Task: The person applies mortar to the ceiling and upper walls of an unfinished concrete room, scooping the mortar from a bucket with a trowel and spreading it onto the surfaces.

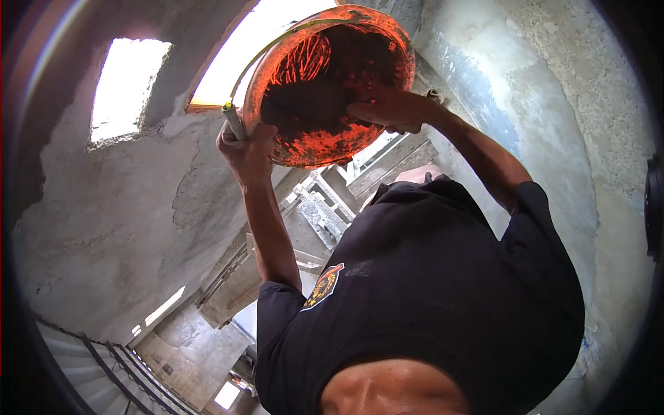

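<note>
An orange-red bucket (325, 149), its inside smeared with dark material, is held up in front of me, tilted with its mouth toward me. My left hand (250, 149) is closed on the bucket's left rim, beside the pale grip (235, 121) of its thin curved wire handle (277, 40). Over the right part of the opening is my right hand (394, 111), fingers curled and pointing into the bucket. A dark shape lies in front of its fingertips in the shadowed inside. Whether the hand holds a tool there I cannot make out.
Rough plastered walls (124, 228) surround me, with a bright square opening (130, 86) and a larger window (235, 52) behind the bucket. Boards and a pale plank structure (321, 214) stand below. Railed stairs (104, 373) lie at the lower left.
</note>
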Action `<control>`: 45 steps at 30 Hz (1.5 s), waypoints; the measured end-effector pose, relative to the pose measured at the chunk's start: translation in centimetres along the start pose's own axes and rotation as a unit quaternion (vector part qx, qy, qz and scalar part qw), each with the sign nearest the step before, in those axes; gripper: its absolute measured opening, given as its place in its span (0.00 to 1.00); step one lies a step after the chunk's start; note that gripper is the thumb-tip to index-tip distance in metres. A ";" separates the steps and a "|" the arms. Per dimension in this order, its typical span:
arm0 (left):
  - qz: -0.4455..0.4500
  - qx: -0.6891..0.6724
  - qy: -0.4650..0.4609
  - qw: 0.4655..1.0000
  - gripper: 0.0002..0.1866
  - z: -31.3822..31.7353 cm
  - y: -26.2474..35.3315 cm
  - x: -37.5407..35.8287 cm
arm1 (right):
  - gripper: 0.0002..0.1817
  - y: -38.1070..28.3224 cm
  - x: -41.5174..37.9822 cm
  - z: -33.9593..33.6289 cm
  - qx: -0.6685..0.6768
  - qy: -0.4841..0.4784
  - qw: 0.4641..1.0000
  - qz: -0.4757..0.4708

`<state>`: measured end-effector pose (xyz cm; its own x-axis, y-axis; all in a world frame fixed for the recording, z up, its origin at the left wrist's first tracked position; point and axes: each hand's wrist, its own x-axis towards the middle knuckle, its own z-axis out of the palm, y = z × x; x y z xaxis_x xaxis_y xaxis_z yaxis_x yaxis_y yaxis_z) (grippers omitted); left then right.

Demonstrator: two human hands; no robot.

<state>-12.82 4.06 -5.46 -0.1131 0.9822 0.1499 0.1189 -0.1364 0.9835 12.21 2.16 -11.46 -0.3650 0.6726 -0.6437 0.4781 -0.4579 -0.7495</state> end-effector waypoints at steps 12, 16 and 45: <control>-0.017 -0.167 0.040 0.985 0.06 0.3 -3.3 -0.4 | 0.21 -1.2 0.7 2.6 0.166 0.038 0.983 -0.071; -0.018 -0.178 0.092 0.980 0.07 1.8 -4.4 -0.7 | 0.23 -1.9 -1.7 0.7 0.141 0.039 0.988 -0.054; -0.333 -0.201 0.248 0.887 0.06 3.1 -11.7 -5.4 | 0.18 4.9 0.2 0.5 0.260 -0.122 0.952 -0.105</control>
<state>-10.57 0.76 -18.06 -0.4582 0.6986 -0.5496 -0.4867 0.3202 0.8128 14.11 -0.23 -15.31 -0.6139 0.6555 -0.4399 -0.0641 -0.5968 -0.7998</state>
